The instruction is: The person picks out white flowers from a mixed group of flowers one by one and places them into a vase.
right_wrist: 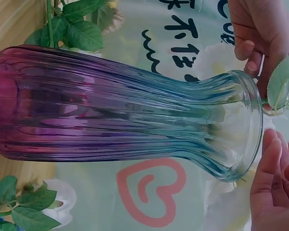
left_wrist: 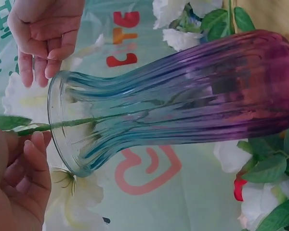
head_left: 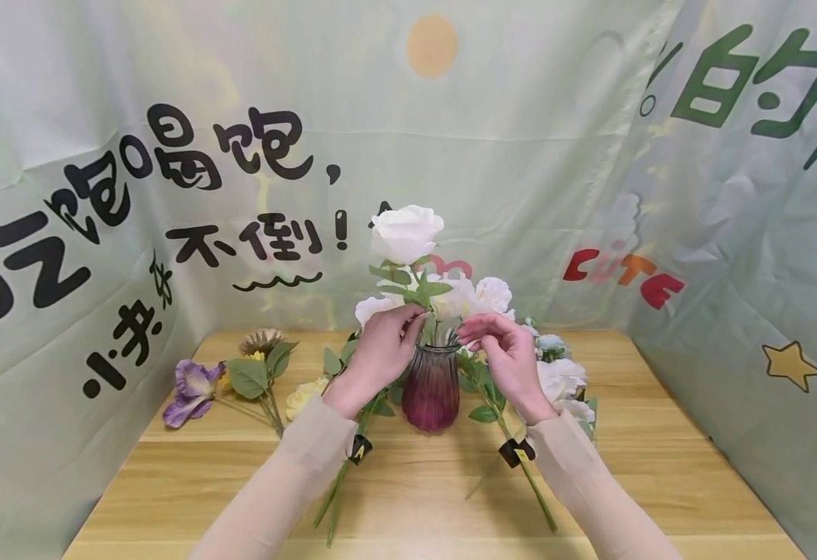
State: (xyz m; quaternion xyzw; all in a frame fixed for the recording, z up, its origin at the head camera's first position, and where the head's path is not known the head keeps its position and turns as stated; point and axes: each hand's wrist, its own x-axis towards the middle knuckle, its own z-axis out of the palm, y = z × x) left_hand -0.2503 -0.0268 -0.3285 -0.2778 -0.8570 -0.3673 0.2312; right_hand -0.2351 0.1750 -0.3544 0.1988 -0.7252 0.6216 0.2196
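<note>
Here, in the head view, the left hand (head_left: 383, 348) pinches a white rose (head_left: 408, 233) below its leaves, just above the mouth of a ribbed glass vase (head_left: 432, 395). The bloom stands upright, higher than both hands. The right hand (head_left: 509, 358) is on the other side of the mouth, its grip loose, with the fingers slightly bent and holding nothing. The vase is upright on the wooden desk (head_left: 422, 498), and more white blooms (head_left: 494, 295) show behind its neck. To the left lie a purple flower (head_left: 191, 393), a brown flower (head_left: 261, 341) and a yellow rose (head_left: 305, 397); to the right, white flowers (head_left: 562, 379) beside pale blue ones (head_left: 552, 344). Two black bands (head_left: 516, 453) wrap stems near the sleeves. A printed cloth (head_left: 520, 171) hangs behind.

In the left wrist view, the vase appears sideways, bluish at the mouth, purple along the middle and magenta at the base. The rose's green stem (left_wrist: 72, 122) runs from the left finger and thumb across the rim into the glass. The right fingers hang close to the rim; whether they touch it, I cannot tell.

In the right wrist view, the right fingers are loosely curved just beside the rim, the left hand is opposite, and a green leaf (right_wrist: 281, 82) covers part of the left fingers. A pink heart (right_wrist: 151, 192) is printed on the cloth.
</note>
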